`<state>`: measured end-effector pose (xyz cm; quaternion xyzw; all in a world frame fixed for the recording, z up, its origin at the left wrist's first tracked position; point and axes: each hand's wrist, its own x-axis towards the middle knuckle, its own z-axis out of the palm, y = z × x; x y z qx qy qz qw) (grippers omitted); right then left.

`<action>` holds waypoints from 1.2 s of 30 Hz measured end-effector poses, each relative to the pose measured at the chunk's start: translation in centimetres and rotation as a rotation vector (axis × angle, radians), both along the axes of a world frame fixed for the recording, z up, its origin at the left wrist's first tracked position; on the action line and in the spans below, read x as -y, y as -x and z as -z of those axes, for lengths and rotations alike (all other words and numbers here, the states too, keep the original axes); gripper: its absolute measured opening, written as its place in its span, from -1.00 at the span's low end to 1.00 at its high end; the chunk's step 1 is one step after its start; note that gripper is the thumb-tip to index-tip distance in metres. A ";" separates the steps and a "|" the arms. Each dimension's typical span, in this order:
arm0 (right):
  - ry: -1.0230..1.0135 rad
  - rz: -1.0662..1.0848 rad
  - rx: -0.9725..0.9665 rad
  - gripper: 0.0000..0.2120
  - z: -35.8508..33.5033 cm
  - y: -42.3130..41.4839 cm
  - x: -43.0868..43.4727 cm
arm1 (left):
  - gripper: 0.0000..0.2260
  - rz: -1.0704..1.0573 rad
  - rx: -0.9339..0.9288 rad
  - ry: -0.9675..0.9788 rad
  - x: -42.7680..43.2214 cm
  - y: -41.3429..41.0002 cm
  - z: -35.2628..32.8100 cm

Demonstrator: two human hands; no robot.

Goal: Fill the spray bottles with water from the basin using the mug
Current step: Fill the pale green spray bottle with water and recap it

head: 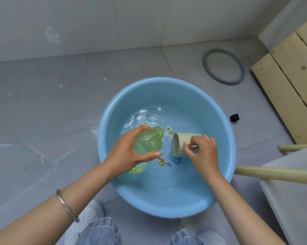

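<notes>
Left hand (129,151): wrapped around the body of the green bottle (146,147), thumb across the near side, fingers curled over the far side. Bottle is uncapped and tilted, neck pointing far-right, base down near the water at the near-left.

Right hand (203,152): closed on the mug (181,145), fingers pinching at what looks like the handle. Mug lies on its side, mouth facing left toward the bottle, just beside the bottle neck but not touching it. Cannot tell whether any water is in the mug; no stream visible.

Both are held over the basin (225,138), blue, on the floor, with shallow rippled water in its far-left part.

Step in hand, as judged: between scoop and pour. The mug is tipped as if dipping or emptied; the bottle shows no clear fill level.

Next move calls for: dip the mug mouth under the water, bring it up level, set its lip right above the narrow neck, stand the bottle more upright, pour slowly. Narrow opening, so spill is likely; keeping both over the basin catches it.

Outward: grey ring (223,66) far right on the floor, small black cube (234,117) right of the basin.
</notes>
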<state>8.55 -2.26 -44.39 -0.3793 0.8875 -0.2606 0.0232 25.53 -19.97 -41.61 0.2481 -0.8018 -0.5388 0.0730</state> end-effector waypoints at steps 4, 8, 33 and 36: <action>0.009 0.000 0.010 -0.67 0.4 -0.4 -0.1 | -0.48 -0.004 -0.004 -0.006 0.0 0.0 0.0; 0.150 0.181 0.237 -0.62 -0.6 -0.7 -0.3 | -0.50 -0.004 -0.004 -0.013 0.0 -0.1 -0.2; 0.421 0.013 -0.175 -0.66 -15.1 -4.9 -0.2 | -0.44 0.028 -0.002 0.050 -0.6 0.5 -0.6; 0.386 -0.030 -0.272 -0.65 -15.4 -5.2 0.2 | -0.44 0.035 -0.004 0.043 -0.6 0.5 -0.7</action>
